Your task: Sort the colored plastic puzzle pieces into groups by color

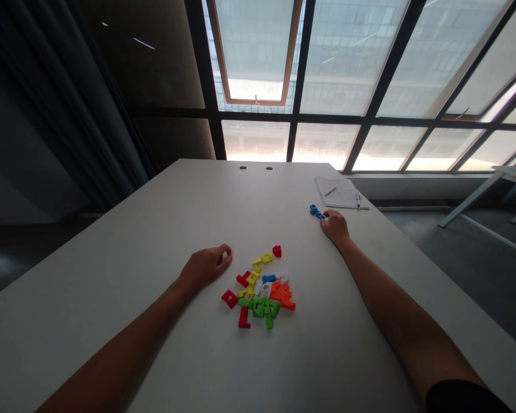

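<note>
My right hand [335,227] is reached out to the right side of the table, its fingers closed at the near end of a small cluster of blue plastic pieces [315,211]. The fingers hide part of that end. My left hand [205,265] rests on the table with loosely curled fingers, a gap between thumb and forefinger, and nothing visible in it. To its right lies a loose pile of plastic puzzle pieces: green [258,307], orange [282,293], yellow [253,279], red [229,299], white [265,289] and one blue [268,279].
A white table [163,206] spreads out before me. Papers [337,194] with two pens lie near its right edge, beyond my right hand. Two round holes sit by the far edge. Large windows stand behind, a dark curtain [69,86] hangs left, and another table [513,172] stands right.
</note>
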